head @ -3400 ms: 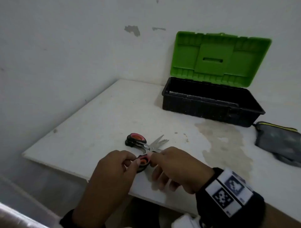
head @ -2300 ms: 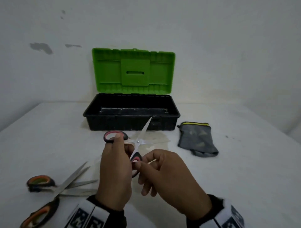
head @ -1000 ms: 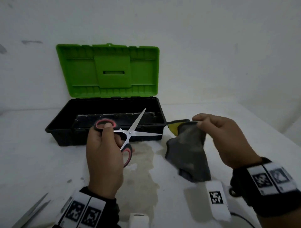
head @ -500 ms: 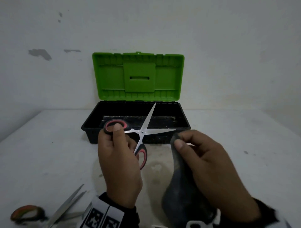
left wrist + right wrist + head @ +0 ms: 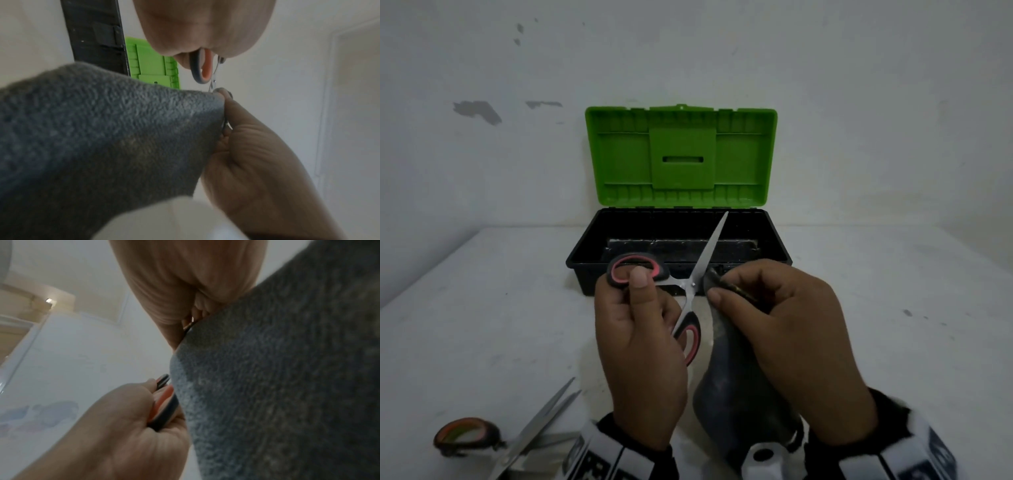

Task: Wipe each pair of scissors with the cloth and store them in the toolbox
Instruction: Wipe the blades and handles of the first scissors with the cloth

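My left hand (image 5: 640, 329) grips a pair of black-and-red-handled scissors (image 5: 693, 284), spread open, thumb on the upper loop; one blade points up over the toolbox (image 5: 592, 253). My right hand (image 5: 777, 322) pinches the grey cloth (image 5: 736, 404) around the other blade, which is hidden inside it. The cloth hangs down between my wrists. In the left wrist view the cloth (image 5: 107, 129) fills the lower left and a scissor handle (image 5: 202, 66) shows under my palm. The right wrist view shows the cloth (image 5: 277, 386) and the handle (image 5: 164, 405) in my left hand (image 5: 123, 426).
The black toolbox stands open at the back of the white table (image 5: 482, 325), its green lid (image 5: 681, 157) upright against the wall. A second pair of scissors (image 5: 510, 442) lies spread open at the front left. Stains mark the tabletop.
My right hand lifted the cloth from the table, brought it left to the scissors and closed it over the horizontal blade. The left hand keeps the scissors held open.
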